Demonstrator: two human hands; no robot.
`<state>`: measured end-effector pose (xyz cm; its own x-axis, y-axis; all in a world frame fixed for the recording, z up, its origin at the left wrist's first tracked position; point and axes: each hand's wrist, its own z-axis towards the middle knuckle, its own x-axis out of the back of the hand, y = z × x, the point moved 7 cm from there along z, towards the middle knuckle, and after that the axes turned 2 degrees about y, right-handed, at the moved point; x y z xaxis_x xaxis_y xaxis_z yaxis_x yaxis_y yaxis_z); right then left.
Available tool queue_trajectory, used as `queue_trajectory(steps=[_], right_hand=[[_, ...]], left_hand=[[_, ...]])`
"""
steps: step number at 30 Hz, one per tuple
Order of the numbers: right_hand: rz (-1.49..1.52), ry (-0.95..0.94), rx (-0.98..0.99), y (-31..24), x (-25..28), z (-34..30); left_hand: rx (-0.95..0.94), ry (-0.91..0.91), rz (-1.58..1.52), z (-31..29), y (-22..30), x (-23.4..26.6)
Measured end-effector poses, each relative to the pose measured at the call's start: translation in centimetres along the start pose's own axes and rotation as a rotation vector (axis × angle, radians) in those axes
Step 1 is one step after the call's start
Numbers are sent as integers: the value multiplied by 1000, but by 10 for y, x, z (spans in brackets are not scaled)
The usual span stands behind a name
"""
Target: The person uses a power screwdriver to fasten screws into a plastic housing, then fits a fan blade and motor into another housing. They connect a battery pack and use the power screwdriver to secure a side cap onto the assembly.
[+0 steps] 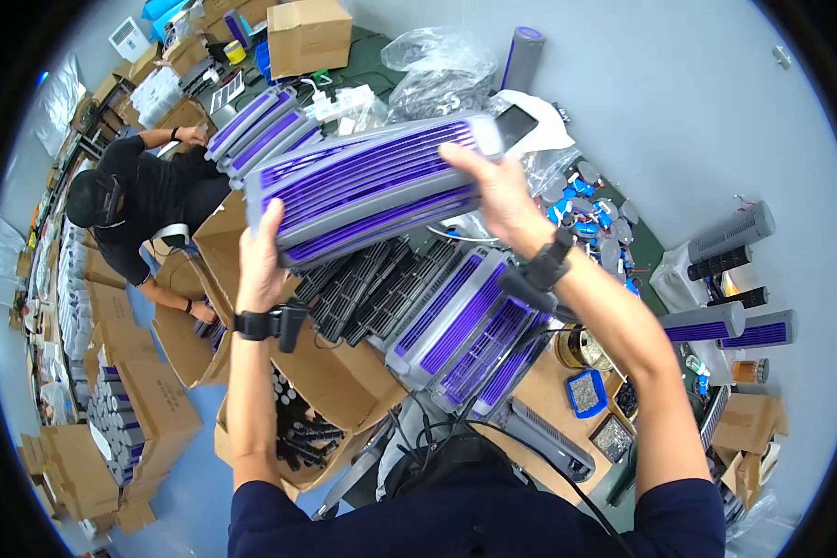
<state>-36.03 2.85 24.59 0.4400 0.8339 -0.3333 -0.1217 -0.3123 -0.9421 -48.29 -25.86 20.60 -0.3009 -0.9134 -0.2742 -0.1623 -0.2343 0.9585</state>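
Note:
Between my two hands, above the bench, is a stack of long grey housings with purple slats point(372, 186). My left hand point(262, 256) grips its left end, thumb up along the edge. My right hand point(498, 191) holds the right end, the thumb pressed on the upper face and the other fingers partly hidden. Below the stack lie several black slatted panels point(367, 293). Just right of those, more grey and purple housings point(474, 325) rest side by side near my body.
An open cardboard box point(349, 377) with dark parts stands below my left arm. Blue-wrapped components point(591, 219) lie at right, near a blue tray point(586, 393). A co-worker in black point(149, 191) bends over boxes at left. Cables point(493, 428) cross near my body.

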Motion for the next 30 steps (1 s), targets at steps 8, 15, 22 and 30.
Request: queue_trajectory(steps=[8,15,22,30], right_hand=[[130,-53,173,-18,-61,15],[123,55,145,-8,-2,53],[261,223,6,42,157,82],[290,445,-245,148,245,89]], left_hand=[[-163,-2,74,37,67,53],[-181,-104,233,82,69,-13],[-90,-300,393,141,-14,-159],[242,-455,378,242,-204,-201]])
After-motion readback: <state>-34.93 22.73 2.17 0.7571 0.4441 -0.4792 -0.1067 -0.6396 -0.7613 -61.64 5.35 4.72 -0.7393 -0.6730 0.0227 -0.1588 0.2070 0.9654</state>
